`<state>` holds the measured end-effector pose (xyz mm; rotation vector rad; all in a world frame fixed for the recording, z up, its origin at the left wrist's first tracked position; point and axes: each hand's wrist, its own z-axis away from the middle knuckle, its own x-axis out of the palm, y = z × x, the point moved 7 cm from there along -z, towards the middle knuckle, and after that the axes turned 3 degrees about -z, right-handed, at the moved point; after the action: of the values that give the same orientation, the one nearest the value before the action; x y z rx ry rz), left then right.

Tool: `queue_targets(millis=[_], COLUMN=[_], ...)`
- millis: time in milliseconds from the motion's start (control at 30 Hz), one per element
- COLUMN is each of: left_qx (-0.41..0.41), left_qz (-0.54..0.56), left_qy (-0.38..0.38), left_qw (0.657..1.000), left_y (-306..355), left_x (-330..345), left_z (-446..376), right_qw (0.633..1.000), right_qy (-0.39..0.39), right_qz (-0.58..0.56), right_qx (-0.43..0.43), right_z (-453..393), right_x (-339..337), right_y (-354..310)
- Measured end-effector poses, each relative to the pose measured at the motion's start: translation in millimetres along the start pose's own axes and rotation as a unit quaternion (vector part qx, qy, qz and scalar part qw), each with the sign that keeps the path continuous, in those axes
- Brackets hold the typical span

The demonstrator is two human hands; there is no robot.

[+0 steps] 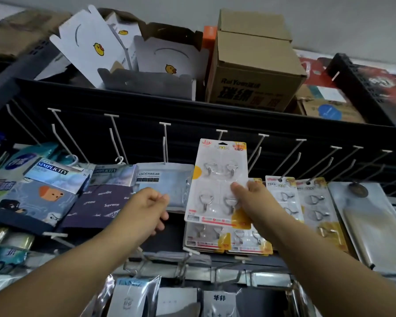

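Right hand (249,197) pinches the hook pack (217,179) at its right edge, just under a bare peg (221,132); left hand (146,209) hangs loosely curled, empty, beside it; line the top hole squarely on the peg tip.

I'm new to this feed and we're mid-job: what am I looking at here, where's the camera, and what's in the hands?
There is no machine here. This single picture comes from a camera worn on a person's head, facing a shop rack, and the two bare arms are that person's. The right hand pinches a card pack of four metal hooks, held up just below the end of a white peg. The left hand is loosely curled and holds nothing, in front of a grey underwear pack. More hook packs hang to the right, and cardboard boxes sit on the top shelf.
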<state>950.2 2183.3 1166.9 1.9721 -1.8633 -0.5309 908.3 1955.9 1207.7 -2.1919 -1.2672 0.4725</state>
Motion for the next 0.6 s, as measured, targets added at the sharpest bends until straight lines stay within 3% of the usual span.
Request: queue_targets(millis=[267,600], left_qx=[0.023,0.028], left_qz=[-0.076,-0.084], left_qy=[0.008,0.01], left_qw=[0.997,0.996], left_y=[-7,-7], left_x=[-23,-26], left_z=[3,2], right_qw=[1.0,0.999], right_qy=[-0.011,-0.004], right_qz=[0.012,0.011], right_qx=[0.021,0.046], right_z=[-11,-10], right_x=[3,-1], right_y=[-17,-2])
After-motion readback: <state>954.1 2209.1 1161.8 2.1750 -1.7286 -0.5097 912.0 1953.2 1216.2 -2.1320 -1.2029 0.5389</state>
